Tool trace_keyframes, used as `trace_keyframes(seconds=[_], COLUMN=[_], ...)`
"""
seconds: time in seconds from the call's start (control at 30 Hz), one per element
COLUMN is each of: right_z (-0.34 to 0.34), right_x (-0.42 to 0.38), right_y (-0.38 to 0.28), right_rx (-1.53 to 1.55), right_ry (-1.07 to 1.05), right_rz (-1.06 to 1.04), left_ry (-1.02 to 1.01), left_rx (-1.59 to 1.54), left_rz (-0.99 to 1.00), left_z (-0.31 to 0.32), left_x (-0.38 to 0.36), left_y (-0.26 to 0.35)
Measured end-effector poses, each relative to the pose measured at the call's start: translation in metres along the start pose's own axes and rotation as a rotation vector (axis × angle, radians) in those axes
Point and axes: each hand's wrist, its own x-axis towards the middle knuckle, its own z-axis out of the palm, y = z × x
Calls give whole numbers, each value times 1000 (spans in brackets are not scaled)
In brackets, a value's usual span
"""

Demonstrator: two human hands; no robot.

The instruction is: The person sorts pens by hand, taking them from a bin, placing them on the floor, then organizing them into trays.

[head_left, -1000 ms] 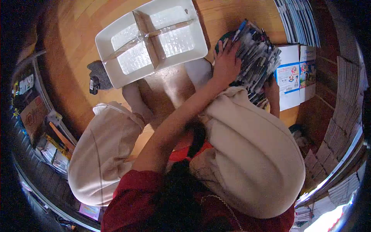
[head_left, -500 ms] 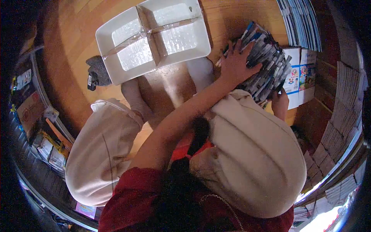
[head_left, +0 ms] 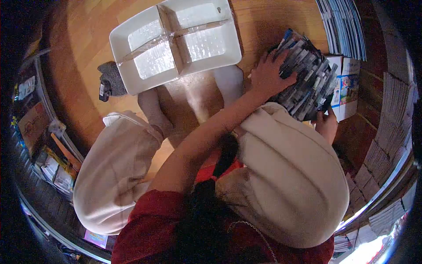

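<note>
Four compartments point(head_left: 153, 64) split the white tray point(head_left: 126, 74) left of the pens point(head_left: 303, 72); a carton point(head_left: 350, 70) sits just right, books point(head_left: 345, 28) farther. Pale and dark pens heap beneath the spread left hand point(head_left: 270, 79); the right hand point(head_left: 326, 126) curls at their near-right edge, grip unclear.
</note>
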Motion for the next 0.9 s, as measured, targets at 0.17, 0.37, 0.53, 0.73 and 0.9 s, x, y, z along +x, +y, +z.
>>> trace_keyframes(seconds=[0.17, 0.37, 0.53, 0.73, 0.9], right_z=[-15, -19, -26, -23, -25], right_x=[-10, -11, -16, -13, -14], right_y=[-3, -1, -23, -16, -20], right_rx=[-25, -138, -86, -122, -163], right_ry=[67, 112, 74, 107, 101], right_rz=[-23, -98, -38, -100, -83], left_ry=[-38, -19, -15, -25, 70], left_rx=[-51, -80, -74, -104, -3], left_rz=[-6, -2, -36, -57, 7], left_z=[8, 14, 10, 13, 0], left_x=[-3, -3, -1, 4, 5], left_y=[-6, -10, -15, -24, -30])
